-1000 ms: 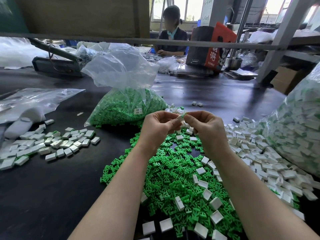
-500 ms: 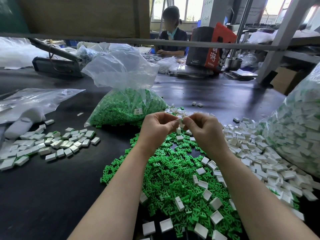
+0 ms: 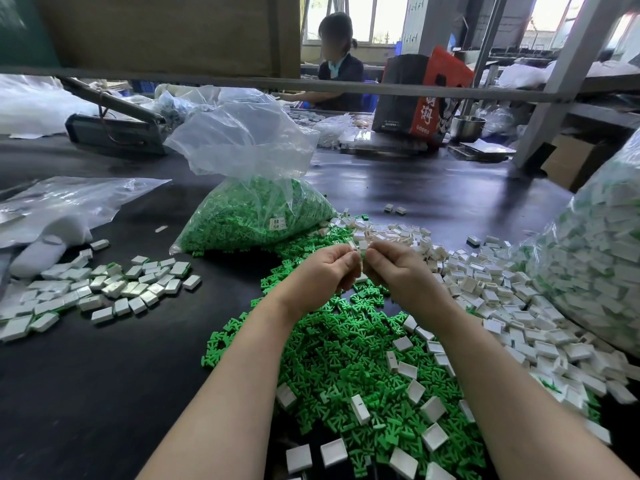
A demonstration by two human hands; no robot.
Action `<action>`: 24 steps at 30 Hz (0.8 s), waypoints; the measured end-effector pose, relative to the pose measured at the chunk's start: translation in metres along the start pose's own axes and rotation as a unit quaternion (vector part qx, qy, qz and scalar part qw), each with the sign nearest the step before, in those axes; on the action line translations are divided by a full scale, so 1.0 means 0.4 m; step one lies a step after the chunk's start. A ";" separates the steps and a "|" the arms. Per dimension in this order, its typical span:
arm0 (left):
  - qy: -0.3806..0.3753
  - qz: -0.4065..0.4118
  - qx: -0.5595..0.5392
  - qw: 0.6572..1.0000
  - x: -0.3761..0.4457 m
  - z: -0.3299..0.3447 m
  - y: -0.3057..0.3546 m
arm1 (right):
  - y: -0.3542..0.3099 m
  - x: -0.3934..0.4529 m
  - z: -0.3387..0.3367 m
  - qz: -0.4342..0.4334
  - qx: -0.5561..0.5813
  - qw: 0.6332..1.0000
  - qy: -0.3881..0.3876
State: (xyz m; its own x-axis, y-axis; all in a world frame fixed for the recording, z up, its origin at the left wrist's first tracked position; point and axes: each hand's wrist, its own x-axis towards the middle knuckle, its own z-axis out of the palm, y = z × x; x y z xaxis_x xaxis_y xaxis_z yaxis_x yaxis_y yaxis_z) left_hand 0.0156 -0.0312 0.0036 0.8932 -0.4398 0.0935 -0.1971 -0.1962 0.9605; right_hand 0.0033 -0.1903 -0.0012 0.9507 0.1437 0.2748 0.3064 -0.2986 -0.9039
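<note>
At mid-frame our left hand (image 3: 322, 275) and right hand (image 3: 398, 275) meet fingertip to fingertip, both pinching one small white piece (image 3: 362, 249), held just above the green pile (image 3: 346, 358) on the dark surface (image 3: 86, 375). Loose white pieces (image 3: 502, 306) spread to the right. A bag (image 3: 256, 216) of green parts sits behind, centre.

The one camera sits on my head, looking forward and down, close above my fingers (image 3: 348, 263); its wide view reaches past them over the black table (image 3: 104, 393) to the person (image 3: 341, 77) far behind them
</note>
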 end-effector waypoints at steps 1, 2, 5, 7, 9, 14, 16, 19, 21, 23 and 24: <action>0.001 0.000 0.000 1.000 0.001 0.004 -0.003 | 0.006 0.000 0.001 0.012 0.006 1.000 -0.008; 0.004 0.002 0.004 1.000 0.002 0.008 -0.007 | 0.012 -0.001 0.001 0.024 0.010 1.000 -0.015; 0.013 0.005 0.000 1.000 0.004 0.020 -0.021 | 0.030 -0.003 0.001 0.041 0.019 0.999 -0.025; 0.017 0.003 -0.014 1.000 0.007 0.024 -0.031 | 0.039 -0.003 0.003 0.035 0.011 0.999 -0.017; 0.030 -0.002 -0.027 0.999 0.007 0.027 -0.039 | 0.047 -0.002 0.008 0.028 -0.014 0.999 -0.006; 0.053 -0.001 -0.025 0.998 0.004 0.031 -0.044 | 0.056 -0.006 0.012 0.017 -0.055 0.998 0.010; 0.057 0.004 -0.014 0.998 0.002 0.031 -0.041 | 0.054 -0.008 0.013 0.016 -0.066 0.998 0.011; 0.058 0.012 0.004 0.998 -0.001 0.032 -0.038 | 0.050 -0.012 0.012 0.009 -0.074 0.997 0.004; 0.058 0.015 0.015 0.998 -0.001 0.031 -0.036 | 0.049 -0.012 0.010 0.006 -0.074 0.997 0.000; 0.056 0.018 0.025 0.998 -0.001 0.031 -0.036 | 0.051 -0.013 0.008 0.003 -0.072 0.997 -0.002; 0.055 0.019 0.027 0.998 -0.001 0.031 -0.036 | 0.053 -0.013 0.007 0.002 -0.070 0.998 -0.004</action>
State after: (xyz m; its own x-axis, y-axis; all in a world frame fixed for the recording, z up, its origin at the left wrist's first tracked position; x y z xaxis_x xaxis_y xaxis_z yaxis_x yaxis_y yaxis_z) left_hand 0.0131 -0.0390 -0.0135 0.9230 -0.3496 0.1610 -0.2511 -0.2300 0.9402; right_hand 0.0045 -0.1947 -0.0227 0.9516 0.1502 0.2682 0.3071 -0.4277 -0.8502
